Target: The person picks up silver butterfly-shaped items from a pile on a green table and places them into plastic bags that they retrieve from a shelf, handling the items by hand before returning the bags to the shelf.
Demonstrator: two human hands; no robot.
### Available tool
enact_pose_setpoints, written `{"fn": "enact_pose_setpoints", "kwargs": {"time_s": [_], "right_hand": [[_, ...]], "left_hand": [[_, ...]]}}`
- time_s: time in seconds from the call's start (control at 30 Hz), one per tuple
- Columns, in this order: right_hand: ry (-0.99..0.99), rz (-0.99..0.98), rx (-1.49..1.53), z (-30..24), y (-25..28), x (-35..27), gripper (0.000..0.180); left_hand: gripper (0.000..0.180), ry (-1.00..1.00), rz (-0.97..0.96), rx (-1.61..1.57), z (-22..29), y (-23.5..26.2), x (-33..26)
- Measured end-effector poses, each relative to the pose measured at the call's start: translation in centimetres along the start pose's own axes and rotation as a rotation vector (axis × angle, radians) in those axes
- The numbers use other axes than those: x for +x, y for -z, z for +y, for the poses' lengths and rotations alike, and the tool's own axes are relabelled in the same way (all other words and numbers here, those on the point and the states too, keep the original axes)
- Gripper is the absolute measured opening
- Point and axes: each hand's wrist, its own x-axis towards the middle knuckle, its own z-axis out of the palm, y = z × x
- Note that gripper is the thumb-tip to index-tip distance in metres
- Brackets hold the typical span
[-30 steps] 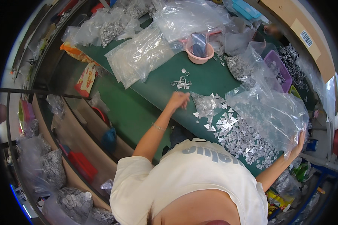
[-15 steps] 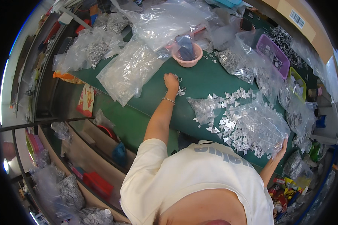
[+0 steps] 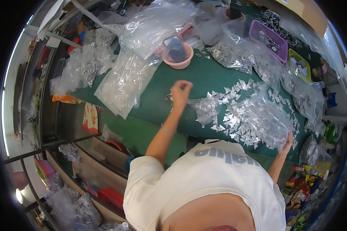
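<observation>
My left hand (image 3: 181,93) hovers over the green tabletop with its fingers curled together; whatever they may hold is too small to make out. Just left of it lie a few small metal ring pieces (image 3: 168,97), partly hidden by the hand. To its right sits a small clear bag of silvery pieces (image 3: 205,109). My right hand (image 3: 286,144) grips the near right edge of a large clear plastic bag (image 3: 264,119). This bag lies over a spread of silvery, pointed flat pieces (image 3: 235,127), some of them seen through the plastic.
Beyond my left hand stands a pink bowl (image 3: 180,64) with a dark item in it. Empty-looking clear bags (image 3: 123,84) lie at the left. Filled bags (image 3: 231,57), a purple basket (image 3: 269,40) and a yellow-green basket (image 3: 300,63) line the far right. Shelving compartments (image 3: 100,161) stand at lower left.
My left hand has moved right, past the small metal ring pieces, which now lie on its left. My right hand stays at the large bag's edge. The whole view has shifted slightly.
</observation>
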Motion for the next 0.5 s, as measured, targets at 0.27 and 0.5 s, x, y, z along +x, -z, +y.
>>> {"fn": "enact_pose_setpoints", "kwargs": {"time_s": [0.27,0.5], "right_hand": [[-0.019,0.047,0.069,0.5,-0.5,-0.8,0.041],[0.144,-0.387,0.306,-1.4,0.3,-1.7,0.033]], "left_hand": [[0.022,-0.421,-0.26,0.597,2.3,-1.7,-9.8],[0.062,-0.177,-0.164,0.452,2.9,-1.6,-11.6]]}}
